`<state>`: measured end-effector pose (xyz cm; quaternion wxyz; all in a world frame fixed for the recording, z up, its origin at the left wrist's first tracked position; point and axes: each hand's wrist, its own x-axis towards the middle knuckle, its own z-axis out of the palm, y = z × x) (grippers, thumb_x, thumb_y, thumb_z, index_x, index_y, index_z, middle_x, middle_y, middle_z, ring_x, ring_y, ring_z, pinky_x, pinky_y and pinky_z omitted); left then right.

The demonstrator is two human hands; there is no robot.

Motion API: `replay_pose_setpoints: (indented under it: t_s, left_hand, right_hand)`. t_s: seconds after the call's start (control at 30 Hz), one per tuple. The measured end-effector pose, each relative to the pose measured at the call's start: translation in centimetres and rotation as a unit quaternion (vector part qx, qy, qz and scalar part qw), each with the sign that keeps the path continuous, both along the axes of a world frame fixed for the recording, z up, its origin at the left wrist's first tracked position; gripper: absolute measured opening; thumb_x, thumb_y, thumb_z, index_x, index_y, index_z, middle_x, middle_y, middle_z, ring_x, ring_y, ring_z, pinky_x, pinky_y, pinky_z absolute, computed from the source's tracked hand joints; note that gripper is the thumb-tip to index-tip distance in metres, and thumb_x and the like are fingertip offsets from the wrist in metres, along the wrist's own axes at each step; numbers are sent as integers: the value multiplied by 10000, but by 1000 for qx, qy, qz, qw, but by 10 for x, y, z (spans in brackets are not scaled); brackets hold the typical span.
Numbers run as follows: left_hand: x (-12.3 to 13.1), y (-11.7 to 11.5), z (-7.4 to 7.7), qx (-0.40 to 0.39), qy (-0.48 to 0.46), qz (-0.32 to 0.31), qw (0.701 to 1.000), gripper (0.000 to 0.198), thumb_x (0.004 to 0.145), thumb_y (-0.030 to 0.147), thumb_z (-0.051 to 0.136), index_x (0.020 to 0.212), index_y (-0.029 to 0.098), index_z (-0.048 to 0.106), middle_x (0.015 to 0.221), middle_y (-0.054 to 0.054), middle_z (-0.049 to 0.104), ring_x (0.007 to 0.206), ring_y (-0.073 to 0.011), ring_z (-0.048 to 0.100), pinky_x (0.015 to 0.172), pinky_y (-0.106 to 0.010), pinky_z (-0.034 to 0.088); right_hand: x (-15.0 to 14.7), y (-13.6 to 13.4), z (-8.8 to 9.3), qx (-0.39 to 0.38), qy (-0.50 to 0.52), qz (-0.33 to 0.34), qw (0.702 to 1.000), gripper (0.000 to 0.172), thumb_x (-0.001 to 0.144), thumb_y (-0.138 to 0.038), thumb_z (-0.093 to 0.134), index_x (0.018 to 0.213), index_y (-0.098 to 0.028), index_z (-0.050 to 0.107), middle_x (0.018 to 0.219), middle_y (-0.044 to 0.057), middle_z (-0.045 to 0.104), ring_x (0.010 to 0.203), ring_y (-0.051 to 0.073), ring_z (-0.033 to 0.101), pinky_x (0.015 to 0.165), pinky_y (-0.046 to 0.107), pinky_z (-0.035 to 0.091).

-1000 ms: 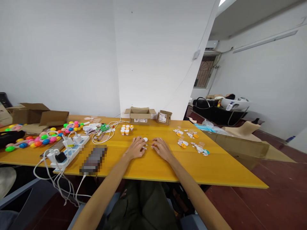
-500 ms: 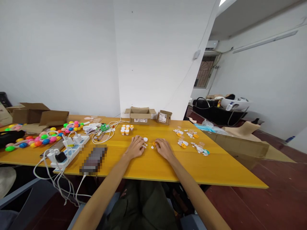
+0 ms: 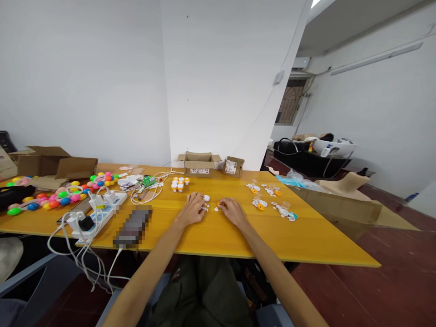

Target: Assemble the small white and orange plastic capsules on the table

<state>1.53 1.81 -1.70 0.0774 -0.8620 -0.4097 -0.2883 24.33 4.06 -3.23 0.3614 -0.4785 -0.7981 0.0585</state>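
Observation:
Both my hands rest on the yellow table (image 3: 218, 236) near its middle. My left hand (image 3: 192, 208) lies palm down with fingers stretched over small white parts (image 3: 205, 203). My right hand (image 3: 231, 210) has its fingers curled round a small orange piece (image 3: 219, 204); its fingertips pinch it against the tabletop. A tiny white piece (image 3: 215, 209) lies between the two hands. A cluster of small orange and white capped pieces (image 3: 180, 183) stands just beyond my left hand.
More white, orange and blue small parts (image 3: 272, 202) lie scattered to the right. A power strip with chargers and cables (image 3: 97, 211) and coloured plastic balls (image 3: 61, 195) sit at the left. Cardboard boxes (image 3: 199, 163) stand at the table's back edge.
My right hand has drawn its fingers in and closed on the small orange piece. My left hand has barely moved.

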Motion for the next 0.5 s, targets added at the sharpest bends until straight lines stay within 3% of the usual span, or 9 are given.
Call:
replay_pose_setpoints:
  t_s: [0.2,0.5]
  left_hand:
    - [1,0,1,-9,5,1,1000,153,838,227,609,990,242,619,1271,-88,552,1205,-300,436,967,-464,391]
    - [3,-4,7,-16,1,2,1000,153,833,209,598,983,235,603,1265,-92,557,1182,-295,453,956,-462,402]
  right_hand:
    - [-6,-10,5,27,22,18,999,72,888,-263,604,917,-254,669,981,49,716,986,230,644,891,368,504]
    - [-5,-15,9,17,14,48,999,66,856,-257,631,914,-251,663,952,43,719,941,223,661,855,354,525]
